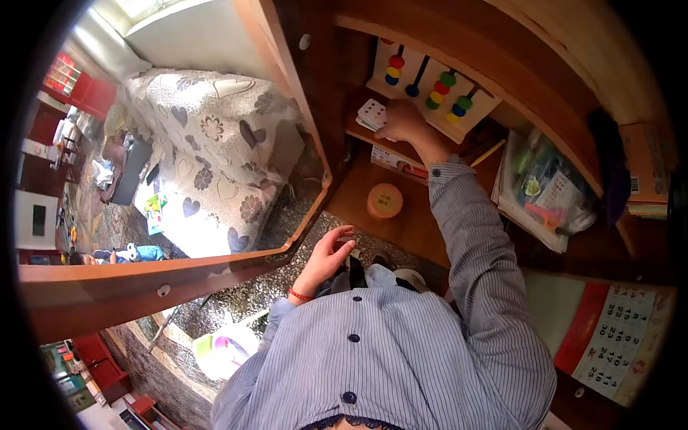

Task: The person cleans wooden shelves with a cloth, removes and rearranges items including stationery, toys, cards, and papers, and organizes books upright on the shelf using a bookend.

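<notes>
My right hand (407,127) reaches onto the cabinet shelf, its fingers closed on the edge of a small stack of white dotted cards (373,113). Just behind it, a wooden bead board (423,75) carries red, yellow, green and blue beads on dark rods. My left hand (327,259), with a red beaded bracelet at the wrist, hangs in front of my body, fingers apart and holding nothing. Between the two hands, a round orange-lidded container (385,201) stands on the lower cabinet surface. A printed box (398,163) is partly hidden under the upper shelf.
Plastic bags of papers and small items (548,193) fill the cabinet's right side, near a pencil (487,153). An open wooden door (172,279) extends to the left. Beyond it is a bed with a heart-patterned cover (208,143). A calendar (609,344) hangs at lower right.
</notes>
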Demonstrator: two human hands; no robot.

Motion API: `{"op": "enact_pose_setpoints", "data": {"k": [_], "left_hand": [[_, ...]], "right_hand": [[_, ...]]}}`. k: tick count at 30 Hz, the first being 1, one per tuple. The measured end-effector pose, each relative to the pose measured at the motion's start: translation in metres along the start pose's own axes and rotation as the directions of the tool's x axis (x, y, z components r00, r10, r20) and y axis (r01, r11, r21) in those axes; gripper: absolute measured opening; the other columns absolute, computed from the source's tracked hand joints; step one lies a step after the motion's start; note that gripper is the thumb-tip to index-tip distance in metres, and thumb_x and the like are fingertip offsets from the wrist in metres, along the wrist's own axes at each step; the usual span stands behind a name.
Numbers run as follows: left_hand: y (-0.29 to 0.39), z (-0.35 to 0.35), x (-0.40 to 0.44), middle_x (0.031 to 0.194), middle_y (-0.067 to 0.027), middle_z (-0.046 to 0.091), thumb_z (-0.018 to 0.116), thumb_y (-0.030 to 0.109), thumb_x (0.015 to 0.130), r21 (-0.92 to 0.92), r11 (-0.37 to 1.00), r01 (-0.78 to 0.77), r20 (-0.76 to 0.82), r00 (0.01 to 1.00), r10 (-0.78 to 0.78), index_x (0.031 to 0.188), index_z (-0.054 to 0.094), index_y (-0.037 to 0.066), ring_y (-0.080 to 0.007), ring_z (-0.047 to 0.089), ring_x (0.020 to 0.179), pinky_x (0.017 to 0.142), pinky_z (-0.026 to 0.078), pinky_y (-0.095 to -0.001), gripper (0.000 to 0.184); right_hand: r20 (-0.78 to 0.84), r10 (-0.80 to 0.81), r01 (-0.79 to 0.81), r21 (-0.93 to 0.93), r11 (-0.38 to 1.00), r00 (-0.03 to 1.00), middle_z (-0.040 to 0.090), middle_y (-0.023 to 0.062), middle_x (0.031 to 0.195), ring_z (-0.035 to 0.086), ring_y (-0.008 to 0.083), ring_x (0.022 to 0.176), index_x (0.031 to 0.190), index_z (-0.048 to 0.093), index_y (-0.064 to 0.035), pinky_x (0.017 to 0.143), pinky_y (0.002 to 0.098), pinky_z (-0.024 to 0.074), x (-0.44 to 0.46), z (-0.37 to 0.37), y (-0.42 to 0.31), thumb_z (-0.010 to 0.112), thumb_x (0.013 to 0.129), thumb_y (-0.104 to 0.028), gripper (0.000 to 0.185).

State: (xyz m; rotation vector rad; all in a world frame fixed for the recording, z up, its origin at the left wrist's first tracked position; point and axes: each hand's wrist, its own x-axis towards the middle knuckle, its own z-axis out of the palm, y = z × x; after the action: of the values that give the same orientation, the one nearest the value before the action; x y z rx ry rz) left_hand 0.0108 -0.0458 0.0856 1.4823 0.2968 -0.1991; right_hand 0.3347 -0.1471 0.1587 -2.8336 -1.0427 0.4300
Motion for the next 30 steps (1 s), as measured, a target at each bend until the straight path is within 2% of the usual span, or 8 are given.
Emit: {"op": "enact_pose_setpoints", "data": {"k": [8, 14, 18, 21, 23, 25, 29, 30], "left_hand": [[0.008, -0.007, 0.004, 0.117, -0.0087, 0.055, 0.057, 0.02, 0.092, 0.114, 0.993, -0.024, 0.032, 0.999, 0.021, 0.128, 0.045, 0.001, -0.0138, 0.059, 0.098, 0.083, 0.048, -0.0265, 0.042], [0.007, -0.004, 0.007, 0.117, -0.0086, 0.055, 0.057, 0.021, 0.092, 0.111, 0.994, -0.014, 0.068, 0.998, 0.007, 0.127, 0.045, 0.001, -0.0134, 0.059, 0.098, 0.082, 0.048, -0.0263, 0.042], [0.035, -0.001, 0.008, 0.118, -0.0084, 0.055, 0.056, 0.019, 0.093, 0.141, 0.99, 0.021, 0.089, 0.995, -0.034, 0.127, 0.045, 0.001, -0.0132, 0.059, 0.099, 0.083, 0.048, -0.0262, 0.041], [0.038, -0.002, 0.021, 0.116, -0.0081, 0.055, 0.055, 0.013, 0.092, 0.112, 0.961, -0.255, 0.023, 0.967, 0.254, 0.126, 0.046, 0.001, -0.0141, 0.059, 0.097, 0.082, 0.048, -0.026, 0.037], [0.106, 0.003, 0.018, 0.11, -0.0086, 0.054, 0.055, 0.002, 0.088, 0.138, 0.893, -0.429, -0.024, 0.9, 0.436, 0.121, 0.048, 0.0, -0.0148, 0.058, 0.096, 0.08, 0.048, -0.0269, 0.034], [0.172, 0.005, 0.019, 0.113, -0.0109, 0.052, 0.054, -0.005, 0.085, 0.22, 0.693, -0.686, -0.015, 0.708, 0.706, 0.119, 0.048, -0.003, -0.0161, 0.057, 0.099, 0.082, 0.048, -0.0275, 0.035], [0.276, 0.027, 0.041, 0.113, -0.015, 0.05, 0.057, -0.003, 0.082, 0.216, 0.286, -0.934, -0.041, 0.284, 0.958, 0.121, 0.045, -0.004, -0.0212, 0.054, 0.104, 0.087, 0.046, -0.0302, 0.04], [0.298, 0.036, 0.052, 0.113, -0.0158, 0.05, 0.059, 0.0, 0.083, 0.259, 0.262, -0.93, -0.041, 0.26, 0.965, 0.122, 0.045, -0.005, -0.0225, 0.054, 0.104, 0.088, 0.045, -0.0314, 0.042]], "right_hand": [[0.113, 0.169, -0.182, 0.119, 0.976, 0.979, 0.064, 0.02, 0.101, 0.062, 0.0308, 0.093, 0.104, 0.061, 0.0029, 0.08, 0.0344, 0.0497, 0.005, -0.01, -0.012, 0.079, 0.05, -0.036, 0.069], [-0.195, 0.12, -0.093, 0.139, 0.986, 0.974, 0.061, 0.0202, 0.106, 0.059, 0.0342, 0.099, 0.11, 0.053, 0.0011, 0.085, 0.0377, 0.0484, 0.006, 0.021, -0.014, 0.077, 0.057, -0.026, 0.064], [-0.145, 0.121, -0.063, 0.355, 0.933, 0.982, 0.059, 0.0221, 0.105, 0.058, 0.037, 0.099, 0.112, 0.049, 0.0001, 0.086, 0.0404, 0.0471, -0.016, 0.018, -0.024, 0.072, 0.065, -0.014, 0.054], [-0.25, -0.032, 0.108, 0.297, 0.949, 0.968, 0.058, 0.0234, 0.103, 0.056, 0.0386, 0.098, 0.11, 0.05, -0.001, 0.084, 0.0413, 0.0469, -0.065, -0.012, -0.039, 0.07, 0.067, -0.013, 0.049], [-0.405, -0.174, 0.263, 0.175, 0.949, 0.898, 0.057, 0.0213, 0.102, 0.055, 0.0385, 0.098, 0.109, 0.05, -0.0028, 0.084, 0.0418, 0.0457, -0.104, -0.057, -0.051, 0.069, 0.068, -0.013, 0.047], [-0.636, -0.308, 0.455, 0.076, 0.887, 0.708, 0.056, 0.019, 0.103, 0.054, 0.0377, 0.096, 0.109, 0.05, -0.0031, 0.083, 0.0425, 0.0446, -0.151, -0.115, -0.059, 0.069, 0.069, -0.013, 0.045], [-0.838, -0.336, 0.213, -0.268, 0.94, 0.43, 0.054, 0.0183, 0.101, 0.051, 0.0374, 0.095, 0.108, 0.049, -0.001, 0.08, 0.0431, 0.0433, -0.201, -0.218, -0.047, 0.07, 0.071, -0.014, 0.045], [-0.816, -0.315, 0.173, -0.264, 0.949, 0.485, 0.054, 0.0181, 0.1, 0.052, 0.0374, 0.094, 0.107, 0.049, -0.0013, 0.08, 0.0431, 0.0439, -0.198, -0.229, -0.035, 0.07, 0.07, -0.011, 0.044]]}}
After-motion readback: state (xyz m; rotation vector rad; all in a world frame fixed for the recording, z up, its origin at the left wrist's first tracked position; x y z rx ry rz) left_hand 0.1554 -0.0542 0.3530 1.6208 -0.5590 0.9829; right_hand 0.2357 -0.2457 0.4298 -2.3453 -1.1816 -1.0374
